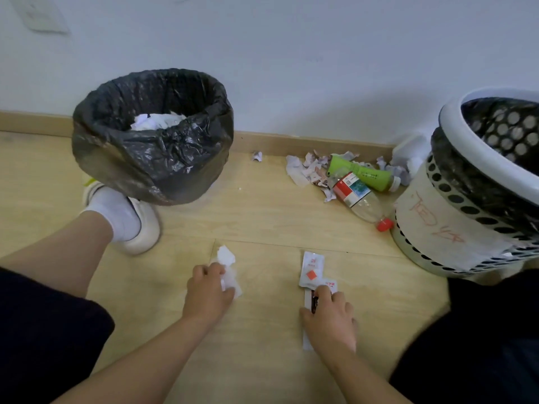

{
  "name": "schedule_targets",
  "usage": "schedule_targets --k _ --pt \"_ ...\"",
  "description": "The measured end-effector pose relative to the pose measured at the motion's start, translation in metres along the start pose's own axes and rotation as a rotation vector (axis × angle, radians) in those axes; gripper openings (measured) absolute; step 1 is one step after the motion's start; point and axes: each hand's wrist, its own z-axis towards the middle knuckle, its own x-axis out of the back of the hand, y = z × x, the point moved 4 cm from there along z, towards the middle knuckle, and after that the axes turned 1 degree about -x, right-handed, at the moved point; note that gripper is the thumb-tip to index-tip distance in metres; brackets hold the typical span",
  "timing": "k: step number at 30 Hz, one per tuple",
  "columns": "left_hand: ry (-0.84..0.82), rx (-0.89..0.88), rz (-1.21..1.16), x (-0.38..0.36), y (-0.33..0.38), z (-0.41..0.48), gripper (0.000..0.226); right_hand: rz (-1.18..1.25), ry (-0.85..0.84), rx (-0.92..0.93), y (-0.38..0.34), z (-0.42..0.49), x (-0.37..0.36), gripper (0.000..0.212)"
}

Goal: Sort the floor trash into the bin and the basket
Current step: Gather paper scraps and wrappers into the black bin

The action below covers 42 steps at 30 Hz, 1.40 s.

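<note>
My left hand (208, 290) grips a crumpled white tissue (227, 259) on the wooden floor. My right hand (329, 314) pinches white sachet wrappers (311, 271) with red marks, lying flat on the floor. The bin (151, 135), lined with a black bag and holding white paper, stands at the back left. The white perforated basket (455, 217), lined in black, stands at the right. Between them by the wall lie a green bottle (363, 173), a clear bottle (360, 199) with a red cap, and torn paper scraps (304, 169).
My left foot in a white sock and shoe (128, 220) rests just in front of the bin. My dark-clothed knees fill the lower left and lower right corners. One small paper scrap (257, 156) lies alone by the skirting board.
</note>
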Motion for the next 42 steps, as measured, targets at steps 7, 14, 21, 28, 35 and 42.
schedule_targets --k 7,14,21,28,35,42 --pt "-0.126 -0.05 0.083 -0.002 0.01 0.005 0.069 -0.017 -0.132 0.087 -0.016 0.005 -0.005 0.045" --pt "-0.17 -0.135 0.216 -0.007 0.022 0.009 0.029 -0.056 -0.126 0.195 -0.028 0.006 -0.006 0.032" --pt "-0.377 -0.116 0.011 0.0 0.047 0.012 0.014 -0.039 -0.184 0.198 -0.028 0.008 -0.007 0.032" --pt "-0.333 -0.011 -0.383 0.003 0.067 0.0 0.036 0.3 -0.17 0.143 -0.028 0.011 0.003 0.026" --pt "-0.119 0.424 -1.081 0.015 0.089 -0.005 0.025 1.125 -0.28 -0.158 -0.061 0.003 0.028 0.013" --pt "-0.124 0.432 -1.282 0.031 0.127 -0.021 0.026 1.236 -0.318 0.049 -0.1 -0.005 0.056 0.026"
